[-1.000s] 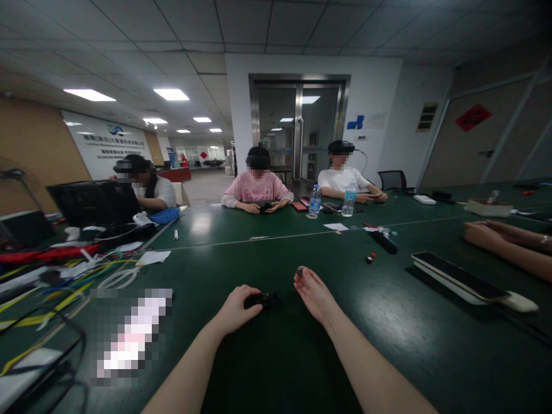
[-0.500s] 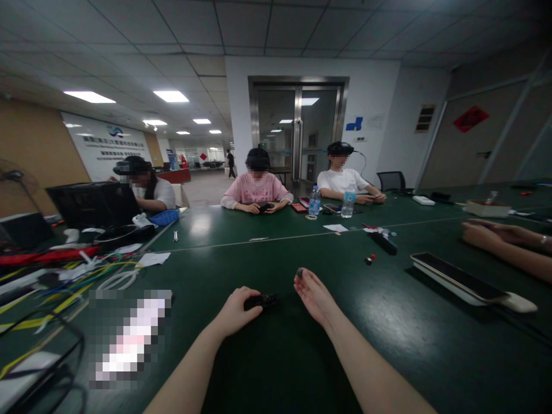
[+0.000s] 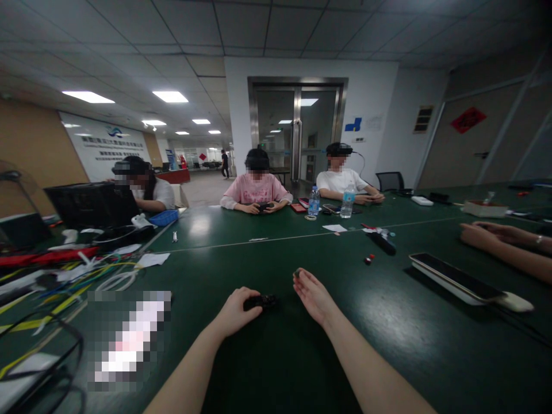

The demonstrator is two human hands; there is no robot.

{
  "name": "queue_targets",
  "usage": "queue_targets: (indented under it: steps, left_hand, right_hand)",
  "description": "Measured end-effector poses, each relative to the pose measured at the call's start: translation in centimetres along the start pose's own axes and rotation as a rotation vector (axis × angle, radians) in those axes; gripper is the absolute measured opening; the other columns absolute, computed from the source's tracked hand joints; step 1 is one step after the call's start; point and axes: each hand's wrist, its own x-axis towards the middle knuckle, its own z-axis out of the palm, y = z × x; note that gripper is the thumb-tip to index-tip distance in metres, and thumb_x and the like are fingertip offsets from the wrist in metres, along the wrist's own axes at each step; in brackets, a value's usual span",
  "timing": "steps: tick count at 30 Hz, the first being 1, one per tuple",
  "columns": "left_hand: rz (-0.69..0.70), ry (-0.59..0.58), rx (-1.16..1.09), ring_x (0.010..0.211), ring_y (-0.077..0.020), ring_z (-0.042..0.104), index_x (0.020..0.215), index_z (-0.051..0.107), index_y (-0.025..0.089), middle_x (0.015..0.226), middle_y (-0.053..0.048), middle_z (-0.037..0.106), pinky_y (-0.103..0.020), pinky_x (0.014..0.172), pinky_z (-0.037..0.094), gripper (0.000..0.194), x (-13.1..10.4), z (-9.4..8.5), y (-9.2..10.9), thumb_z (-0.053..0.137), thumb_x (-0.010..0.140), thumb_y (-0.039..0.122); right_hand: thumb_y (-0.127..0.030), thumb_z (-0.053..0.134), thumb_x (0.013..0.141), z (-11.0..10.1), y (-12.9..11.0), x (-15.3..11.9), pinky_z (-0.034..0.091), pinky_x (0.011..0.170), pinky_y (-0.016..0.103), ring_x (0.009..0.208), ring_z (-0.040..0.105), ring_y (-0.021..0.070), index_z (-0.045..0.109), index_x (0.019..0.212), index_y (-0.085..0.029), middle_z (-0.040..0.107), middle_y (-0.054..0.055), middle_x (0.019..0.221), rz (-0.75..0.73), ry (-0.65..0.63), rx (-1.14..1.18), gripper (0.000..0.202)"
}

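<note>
The grip of the left hand (image 3: 238,310) is clasped round one end of a black object (image 3: 268,301) low over the middle of the near counter (image 3: 276,351); whether it touches the surface I cannot tell. The right hand (image 3: 314,296), just beside it, pinches one small dark piece (image 3: 297,273) between its fingertips. Characters and a blue logo mark the wall sign (image 3: 107,140), too blurred to read surely; red lettering on a pink shirt (image 3: 256,192) is likewise unclear, as are the blue labels on two bottles (image 3: 314,201). The black object is short and elongated, its exposed end uneven, finer detail lost in shadow. Three seated people wear dark headsets, and a co-worker's hands (image 3: 485,233) rest at the right edge. One black-screened phone (image 3: 459,278) lies on a white base, and one pixelated bright screen (image 3: 131,336) lies left of the left forearm.
</note>
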Motion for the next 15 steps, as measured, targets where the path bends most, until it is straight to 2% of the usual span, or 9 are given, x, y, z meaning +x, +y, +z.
queue_targets:
  steps: [15]
  left_hand:
    - [-0.016, -0.007, -0.013, 0.104, -0.0215, 0.05, 0.114, 0.057, 0.023, 0.112, -0.004, 0.056, -0.032, 0.089, 0.04, 0.041, -0.16, -0.25, 0.36, 0.055, 0.08, 0.044]
  right_hand:
    - [-0.029, 0.075, 0.065, 0.64, -0.44, -0.63, 0.048, 0.086, 0.029, 0.099, 0.06, 0.0176, 0.066, 0.093, -0.024, 0.066, 0.003, 0.1, 0.007, -0.009, -0.061, 0.03]
